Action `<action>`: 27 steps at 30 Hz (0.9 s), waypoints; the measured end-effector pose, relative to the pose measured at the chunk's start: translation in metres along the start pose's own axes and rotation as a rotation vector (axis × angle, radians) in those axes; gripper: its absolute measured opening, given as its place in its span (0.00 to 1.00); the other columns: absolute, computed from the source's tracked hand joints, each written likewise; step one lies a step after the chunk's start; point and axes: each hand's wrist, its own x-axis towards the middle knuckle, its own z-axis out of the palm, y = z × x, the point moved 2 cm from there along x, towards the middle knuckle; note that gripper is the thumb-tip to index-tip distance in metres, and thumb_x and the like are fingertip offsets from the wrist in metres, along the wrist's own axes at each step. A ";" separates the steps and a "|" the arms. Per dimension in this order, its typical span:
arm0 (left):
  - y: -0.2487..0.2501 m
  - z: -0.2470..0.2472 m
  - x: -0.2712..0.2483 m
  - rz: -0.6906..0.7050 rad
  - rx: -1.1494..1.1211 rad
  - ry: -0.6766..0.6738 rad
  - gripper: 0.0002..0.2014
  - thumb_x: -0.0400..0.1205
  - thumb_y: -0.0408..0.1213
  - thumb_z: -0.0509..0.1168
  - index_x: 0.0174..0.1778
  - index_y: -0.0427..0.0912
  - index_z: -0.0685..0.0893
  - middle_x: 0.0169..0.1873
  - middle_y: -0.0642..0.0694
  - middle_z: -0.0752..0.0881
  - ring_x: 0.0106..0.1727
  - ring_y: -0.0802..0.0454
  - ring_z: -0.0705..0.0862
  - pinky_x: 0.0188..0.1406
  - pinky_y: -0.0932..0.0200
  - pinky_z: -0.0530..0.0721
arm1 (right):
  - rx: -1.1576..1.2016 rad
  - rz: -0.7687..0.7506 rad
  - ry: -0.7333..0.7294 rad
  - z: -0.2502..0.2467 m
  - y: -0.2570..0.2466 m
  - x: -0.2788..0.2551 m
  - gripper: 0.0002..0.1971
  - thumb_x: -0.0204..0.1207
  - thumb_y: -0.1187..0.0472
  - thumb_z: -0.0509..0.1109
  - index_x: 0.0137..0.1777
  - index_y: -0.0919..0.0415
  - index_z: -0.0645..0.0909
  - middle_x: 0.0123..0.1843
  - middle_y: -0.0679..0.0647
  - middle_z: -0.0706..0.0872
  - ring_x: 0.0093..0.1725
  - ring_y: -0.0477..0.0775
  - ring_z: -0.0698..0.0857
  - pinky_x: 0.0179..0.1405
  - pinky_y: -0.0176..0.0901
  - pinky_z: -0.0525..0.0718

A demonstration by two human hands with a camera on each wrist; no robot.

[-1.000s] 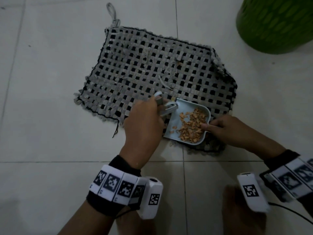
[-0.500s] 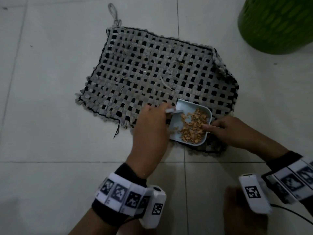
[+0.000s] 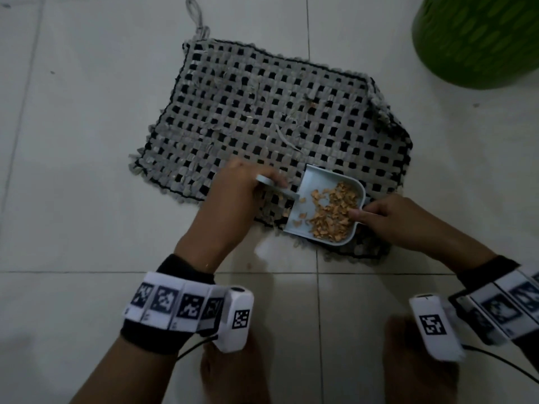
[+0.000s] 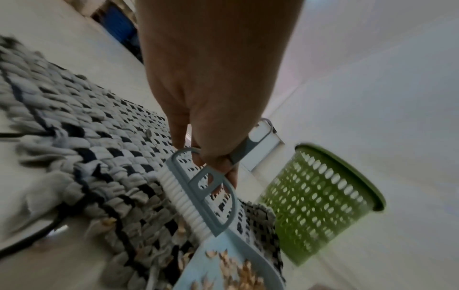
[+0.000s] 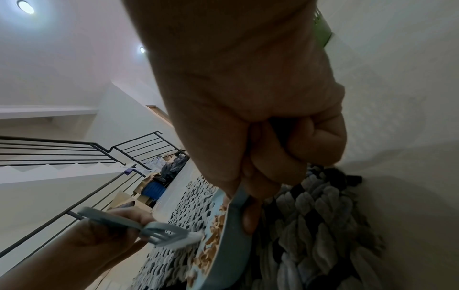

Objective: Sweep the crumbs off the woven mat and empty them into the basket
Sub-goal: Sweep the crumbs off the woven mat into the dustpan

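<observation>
A person's left hand (image 3: 233,196) grips a small brush (image 4: 198,196) at the mouth of a crumb-filled dustpan (image 3: 313,182), clasped by the right hand (image 3: 388,220) flat on the woven mat (image 3: 262,112), catching crumbs (image 3: 332,214) bound for the green basket (image 3: 478,39) nearby.

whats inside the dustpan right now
The dustpan holds a pile of orange-brown crumbs, mostly toward its handle end. The right hand holding the handle covers the pan's back edge.
</observation>
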 end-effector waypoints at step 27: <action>0.050 0.024 -0.020 -0.079 0.158 0.242 0.13 0.89 0.35 0.60 0.65 0.35 0.84 0.25 0.56 0.72 0.21 0.59 0.65 0.22 0.66 0.58 | -0.048 -0.028 -0.012 -0.006 0.003 -0.002 0.30 0.79 0.42 0.64 0.35 0.73 0.84 0.25 0.63 0.74 0.23 0.55 0.71 0.25 0.41 0.66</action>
